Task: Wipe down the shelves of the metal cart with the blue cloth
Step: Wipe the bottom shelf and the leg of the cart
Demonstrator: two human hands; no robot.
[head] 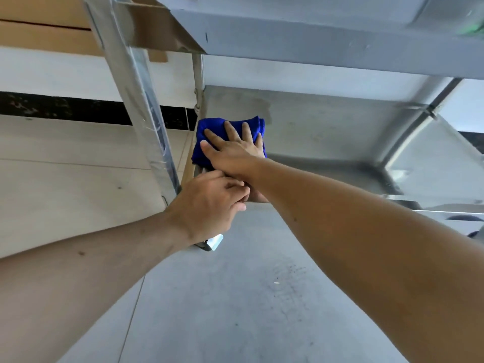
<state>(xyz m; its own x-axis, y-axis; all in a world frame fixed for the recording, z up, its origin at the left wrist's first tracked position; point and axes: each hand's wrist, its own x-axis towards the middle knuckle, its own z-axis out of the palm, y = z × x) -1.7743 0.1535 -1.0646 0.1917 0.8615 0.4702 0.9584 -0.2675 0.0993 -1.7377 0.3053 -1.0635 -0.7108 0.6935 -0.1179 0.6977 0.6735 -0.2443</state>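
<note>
The right hand (233,148) lies flat, fingers spread, pressing the folded blue cloth (207,138) onto the left end of the lower steel shelf (327,132). The left hand (209,205), fingers curled closed, grips that shelf's front edge beside the shiny metal cart post (146,106).

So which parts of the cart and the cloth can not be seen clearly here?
Head view only:
- Blue cloth: its middle is under the right hand.
- Lower shelf: near left corner hidden by the left hand.
- Upper shelf: top surface cut off by the frame's upper edge.
</note>
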